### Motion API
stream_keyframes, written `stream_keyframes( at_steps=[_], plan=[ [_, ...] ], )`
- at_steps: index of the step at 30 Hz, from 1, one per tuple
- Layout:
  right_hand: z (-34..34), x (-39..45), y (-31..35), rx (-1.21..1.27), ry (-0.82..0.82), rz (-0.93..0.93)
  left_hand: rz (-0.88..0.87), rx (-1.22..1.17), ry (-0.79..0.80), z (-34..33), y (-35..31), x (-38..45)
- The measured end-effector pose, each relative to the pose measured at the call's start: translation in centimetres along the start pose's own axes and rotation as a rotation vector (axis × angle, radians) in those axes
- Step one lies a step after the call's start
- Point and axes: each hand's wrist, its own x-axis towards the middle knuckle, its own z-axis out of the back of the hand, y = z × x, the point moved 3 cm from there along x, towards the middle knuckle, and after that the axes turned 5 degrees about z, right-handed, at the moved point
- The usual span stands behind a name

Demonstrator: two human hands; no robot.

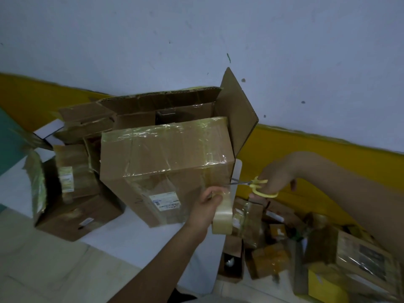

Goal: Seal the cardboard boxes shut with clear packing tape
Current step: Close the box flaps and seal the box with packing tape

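While our left hand grips the roll of clear packing tape, fingers curled over its upper edge, our right hand holds the yellow-handled scissors with fingers through the loops. Blades point left, slightly parted, tips at the right edge of the cardboard box. A short run of tape appears to stretch from roll to box corner; its exact line is hard to make out in the blur.

Box stands tilted on the white counter, already wrapped with several glossy bands across top and front. Behind it, a larger open carton with one flap upright. More taped boxes to the left; a heap of small cartons on the floor to the right.

Step in hand, as we judge it: cutting the tape free after a pass. Next move calls for keeping the strip taut with the left hand, closing the blades across it near the box, then smoothing the loose end down.
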Motion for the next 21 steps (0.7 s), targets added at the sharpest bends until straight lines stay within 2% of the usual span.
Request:
stream_keyframes(
  at_steps=[3,14,17,21],
  plan=[
    [1.1,0.0,1.7,-0.102,0.056,0.060,-0.005,-0.010,0.000,0.0,0.3,-0.1],
    [0.9,0.7,3.0,-0.119,-0.060,0.168,0.017,-0.064,-0.001,0.3,0.5,0.1],
    [0.4,0.5,2.6,-0.134,-0.119,0.245,0.013,-0.037,-0.007,0.5,0.6,0.0],
    [-0.5,1.3,1.5,-0.291,-0.312,0.318,0.007,0.091,0.011,0.6,1.3,-0.1]
  ],
)
